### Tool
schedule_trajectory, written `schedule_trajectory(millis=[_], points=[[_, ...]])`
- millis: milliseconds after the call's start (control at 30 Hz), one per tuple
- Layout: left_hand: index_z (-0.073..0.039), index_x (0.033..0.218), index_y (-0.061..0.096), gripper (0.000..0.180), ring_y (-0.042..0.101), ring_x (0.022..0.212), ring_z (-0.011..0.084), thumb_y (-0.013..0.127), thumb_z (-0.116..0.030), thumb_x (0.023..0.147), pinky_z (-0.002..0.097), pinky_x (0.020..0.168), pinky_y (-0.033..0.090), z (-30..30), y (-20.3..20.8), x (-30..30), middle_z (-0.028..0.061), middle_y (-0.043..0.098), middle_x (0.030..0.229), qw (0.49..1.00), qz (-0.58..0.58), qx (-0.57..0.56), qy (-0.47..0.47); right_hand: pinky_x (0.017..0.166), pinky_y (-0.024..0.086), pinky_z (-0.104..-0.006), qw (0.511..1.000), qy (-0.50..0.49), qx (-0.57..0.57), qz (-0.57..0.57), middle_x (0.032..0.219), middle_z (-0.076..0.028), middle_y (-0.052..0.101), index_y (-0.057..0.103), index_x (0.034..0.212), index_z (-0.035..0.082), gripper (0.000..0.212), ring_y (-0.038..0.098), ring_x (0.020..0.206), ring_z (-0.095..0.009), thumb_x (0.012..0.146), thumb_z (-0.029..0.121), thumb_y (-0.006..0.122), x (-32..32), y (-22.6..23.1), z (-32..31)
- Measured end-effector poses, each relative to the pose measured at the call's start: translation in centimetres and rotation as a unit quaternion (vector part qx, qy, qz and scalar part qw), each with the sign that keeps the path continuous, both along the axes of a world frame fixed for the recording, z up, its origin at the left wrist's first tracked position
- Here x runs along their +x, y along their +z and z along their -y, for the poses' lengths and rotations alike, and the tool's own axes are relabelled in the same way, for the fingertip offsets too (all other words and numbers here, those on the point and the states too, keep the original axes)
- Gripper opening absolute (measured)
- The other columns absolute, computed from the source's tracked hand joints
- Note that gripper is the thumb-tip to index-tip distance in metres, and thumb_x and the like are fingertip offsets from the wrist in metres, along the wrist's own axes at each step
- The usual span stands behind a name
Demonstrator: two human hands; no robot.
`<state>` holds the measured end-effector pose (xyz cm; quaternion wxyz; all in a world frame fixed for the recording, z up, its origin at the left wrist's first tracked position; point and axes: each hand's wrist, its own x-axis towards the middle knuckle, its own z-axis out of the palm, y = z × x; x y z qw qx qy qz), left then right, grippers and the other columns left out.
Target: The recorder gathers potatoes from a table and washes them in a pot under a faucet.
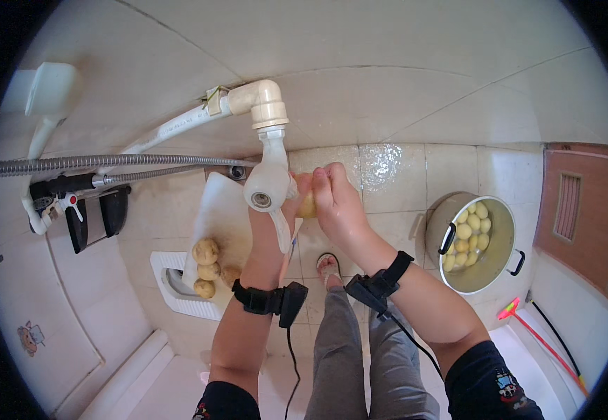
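Beyond the white tap [270,183], my two hands meet around a yellowish potato [307,207]. My left hand [299,189] grips it from the left and is partly hidden by the tap. From the other side, my right hand [337,199] is closed against the potato with its thumb raised along it; whether it also holds a small tool is hidden. Several brown, unpeeled potatoes [206,250] lie to the left on a pale, smooth surface [213,203]. Over at the right, a large metal pot [482,280] with black handles holds many peeled, pale yellow potatoes [473,228].
A squat toilet [167,292] is set in the tiled floor at left. A metal hose [143,162] and white pipe [178,127] run along the wall to the tap. A red-handled squeegee [528,323] leans at right. The floor tiles [388,168] look wet ahead.
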<state>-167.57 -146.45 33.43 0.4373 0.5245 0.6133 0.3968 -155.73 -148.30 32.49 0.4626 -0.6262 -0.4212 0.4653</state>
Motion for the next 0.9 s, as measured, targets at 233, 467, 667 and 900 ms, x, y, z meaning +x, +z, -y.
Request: schedule_trajectory(millis=[233, 467, 667, 900], points=[[-0.004, 0.109, 0.053, 0.046, 0.056, 0.097, 0.0172, 0.080, -0.003, 0.072, 0.0313, 0.081, 0.049, 0.9, -1.3, -0.8, 0.0064, 0.056, 0.106, 0.998, 0.056, 0.000, -0.040, 0.070, 0.046, -0.0444, 0.998, -0.033, -0.044, -0.025, 0.080, -0.028, 0.058, 0.046, 0.096, 0.000, 0.035, 0.059, 0.077, -0.043, 0.098, 0.034, 0.043, 0.4, -0.7, -0.2], [-0.003, 0.120, 0.048, 0.061, 0.055, 0.106, 0.0180, 0.082, -0.004, 0.069, 0.0316, 0.088, 0.049, 0.6, 0.7, -2.2, 0.0084, 0.053, 0.117, 0.956, -0.072, 0.105, -0.262, 0.051, 0.046, -0.0390, 0.978, 0.003, -0.180, -0.104, 0.071, -0.019, 0.059, 0.047, 0.102, 0.003, 0.037, 0.059, 0.055, -0.030, 0.097, 0.040, 0.041, 1.4, 0.0, -0.7], [-0.003, 0.119, 0.049, 0.038, 0.059, 0.094, 0.0174, 0.066, -0.010, 0.086, 0.0304, 0.081, 0.051, 2.4, -2.1, -2.8, 0.0062, 0.058, 0.101, 0.996, 0.044, -0.026, -0.076, 0.034, 0.040, -0.0286, 0.942, 0.099, -0.245, -0.209, 0.074, -0.010, 0.057, 0.047, 0.114, 0.007, 0.038, 0.052, 0.041, -0.016, 0.096, 0.040, 0.046, 1.2, 1.2, -0.5], [-0.004, 0.111, 0.056, 0.028, 0.050, 0.057, 0.0067, 0.038, -0.018, 0.095, 0.0190, 0.044, 0.037, 2.3, -2.4, -1.3, 0.0030, 0.059, 0.085, 0.935, 0.295, -0.168, 0.100, 0.042, 0.044, -0.0255, 0.923, 0.060, 0.324, 0.199, 0.083, -0.007, 0.060, 0.050, 0.116, 0.007, 0.036, 0.056, 0.053, -0.015, 0.093, 0.034, 0.058, 0.8, -1.3, -0.9]])
